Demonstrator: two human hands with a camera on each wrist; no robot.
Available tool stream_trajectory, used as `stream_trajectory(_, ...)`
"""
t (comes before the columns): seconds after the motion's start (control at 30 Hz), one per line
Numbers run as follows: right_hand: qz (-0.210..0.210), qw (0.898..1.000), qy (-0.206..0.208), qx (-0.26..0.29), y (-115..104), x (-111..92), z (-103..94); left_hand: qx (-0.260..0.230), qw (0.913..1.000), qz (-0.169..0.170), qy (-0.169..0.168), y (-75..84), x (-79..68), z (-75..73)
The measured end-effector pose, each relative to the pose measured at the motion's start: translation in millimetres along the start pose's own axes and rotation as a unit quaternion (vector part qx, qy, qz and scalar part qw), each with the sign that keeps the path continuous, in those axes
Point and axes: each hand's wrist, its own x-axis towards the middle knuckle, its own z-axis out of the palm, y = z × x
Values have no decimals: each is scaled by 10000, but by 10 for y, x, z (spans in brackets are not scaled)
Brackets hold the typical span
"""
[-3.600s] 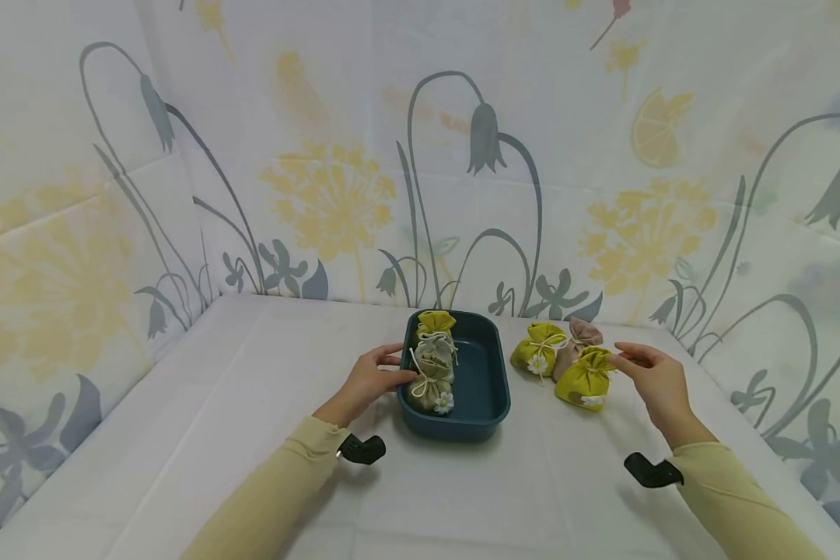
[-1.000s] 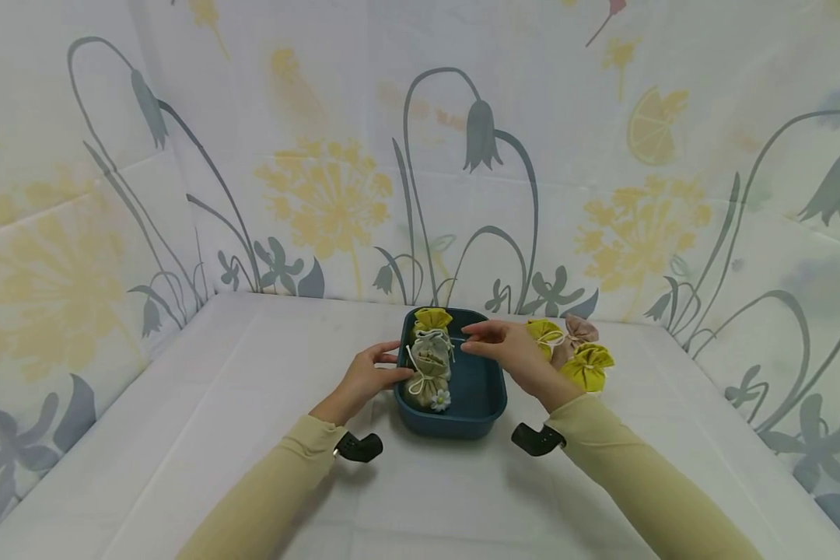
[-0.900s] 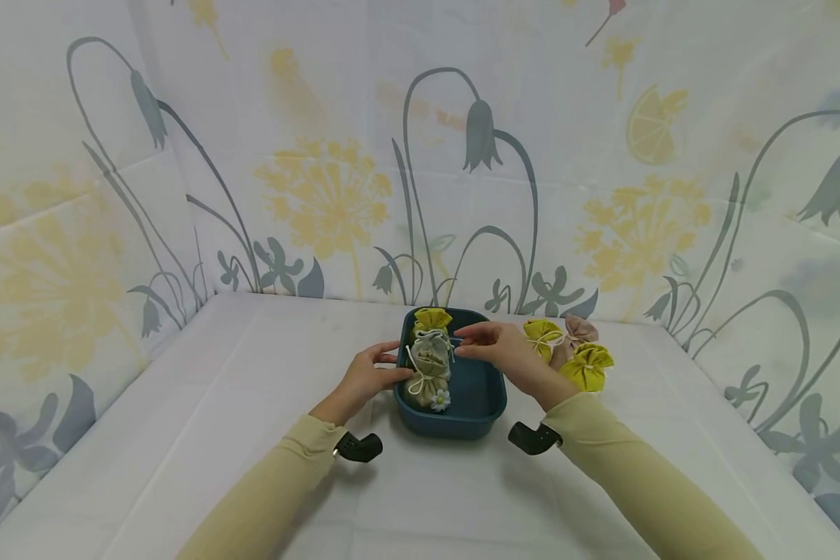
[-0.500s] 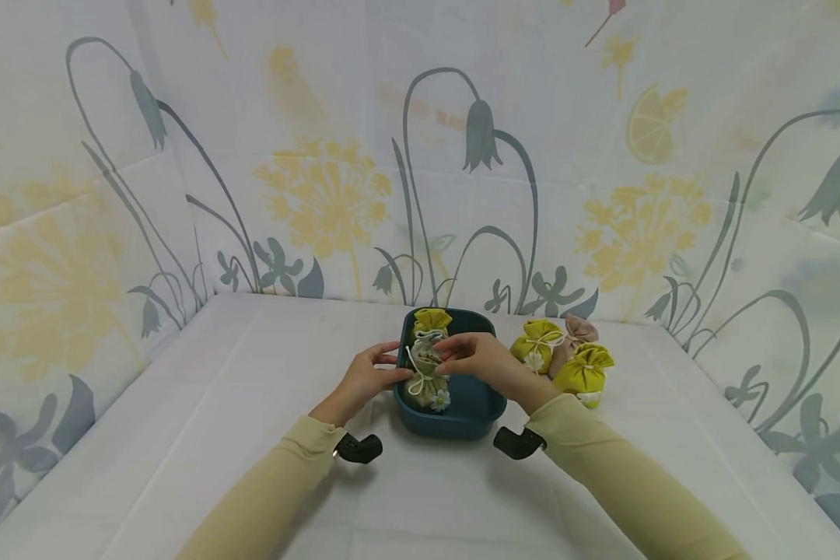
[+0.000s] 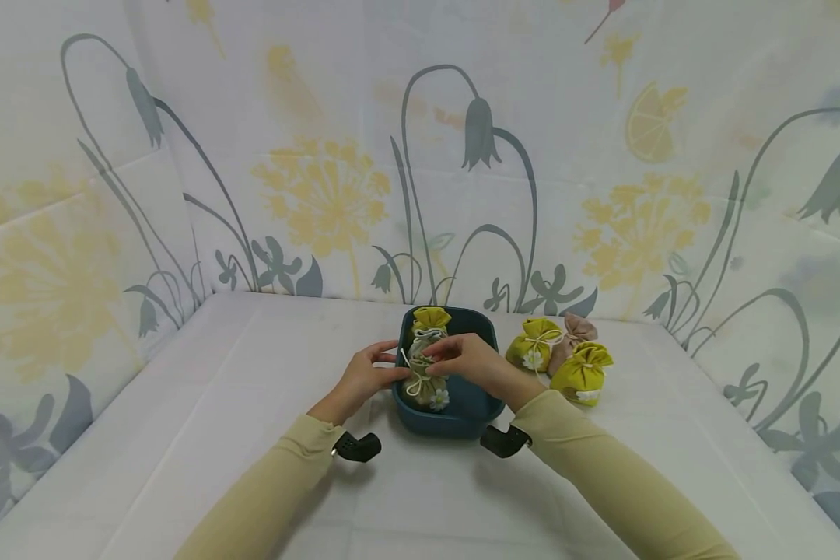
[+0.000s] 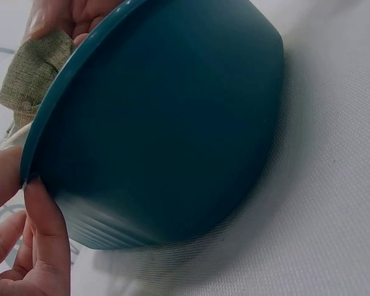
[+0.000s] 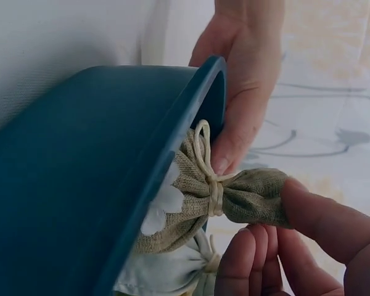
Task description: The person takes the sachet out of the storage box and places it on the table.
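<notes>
A dark teal tub (image 5: 448, 426) stands in the middle of the table. Along its left side sit a yellow drawstring pouch (image 5: 431, 317), a pale grey one (image 5: 425, 339) and, nearest, an olive-brown drawstring pouch (image 7: 191, 185) with a white flower and cream cord. My left hand (image 5: 365, 379) pinches the tub's left rim between thumb and fingers. Inside the tub, my right hand (image 5: 477, 365) pinches the gathered neck of the olive-brown pouch, thumb on one side and fingers on the other. The pouch's lower part is hidden by the tub wall in the right wrist view.
To the right of the tub are two yellow pouches, one behind (image 5: 530, 350) and one in front (image 5: 579, 377), with a dusty-pink pouch (image 5: 578, 330) partly behind them. A flower-printed cloth (image 5: 322, 194) hangs behind the white table (image 5: 266, 334).
My right hand has come left from the yellow pouch outside, over the tub, and now holds the olive-brown pouch's neck. My left hand has stayed at the rim.
</notes>
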Motion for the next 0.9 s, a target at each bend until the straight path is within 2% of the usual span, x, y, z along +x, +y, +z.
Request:
stream_trajectory(0.17,17,10000,-33,10,3,-2,3,-101,9999,-28,-21,8,11,5)
stream_trajectory(0.37,75,9998,153,79,2,-2,-1,-21,10000,-41,-9,-3,12,4)
stream_trajectory(0.57,200,9973,374,592,54,0,5,44,10000,-52,-6,-30,14,4)
stream_trajectory(0.67,-21,9964,339,781,56,-23,-8,-28,10000,-27,-40,-31,19,-1)
stream_trajectory(0.83,-112,9951,478,862,2,-53,-1,-34,9999,-19,-134,180,-147,-9)
stream_trajectory(0.9,14,9945,609,855,-35,-70,7,-17,9999,-35,-143,263,-218,-8)
